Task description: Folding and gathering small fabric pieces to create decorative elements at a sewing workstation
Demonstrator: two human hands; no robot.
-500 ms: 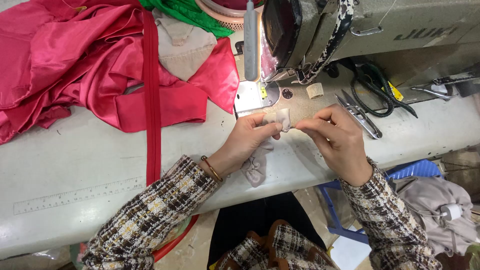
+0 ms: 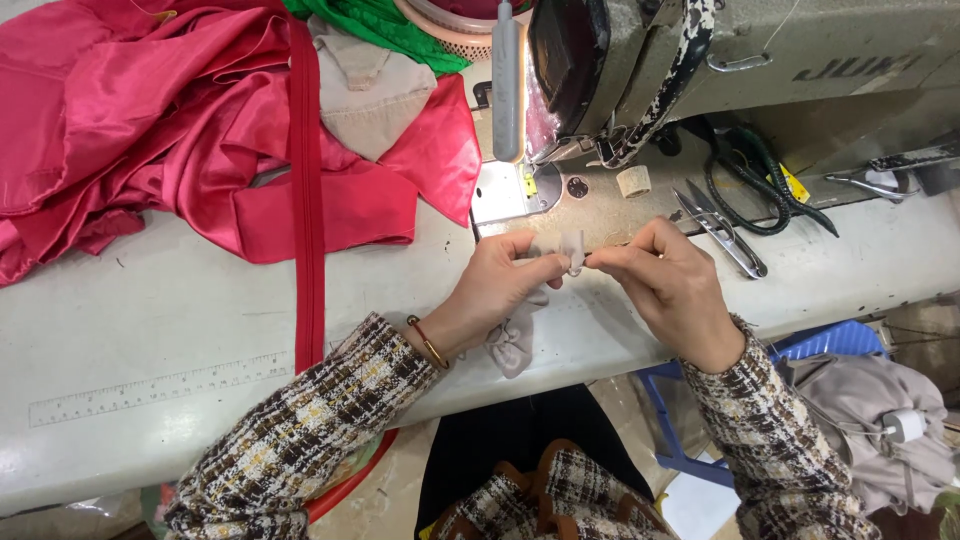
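Note:
My left hand and my right hand meet at the front of the sewing table, both pinching a small pale beige fabric piece. Its loose end hangs below my left palm over the table edge. The hands sit just in front of the sewing machine and its metal needle plate. A thin bangle circles my left wrist. Both sleeves are brown and white tweed.
Red satin cloth and a red zipper strip cover the left of the white table. Thread snips, black-handled scissors and a small thread spool lie right of the needle. A printed ruler runs along the front edge.
The hands keep their hold on the fabric piece; my fingertips have shifted slightly closer together around its top. Nothing else has moved.

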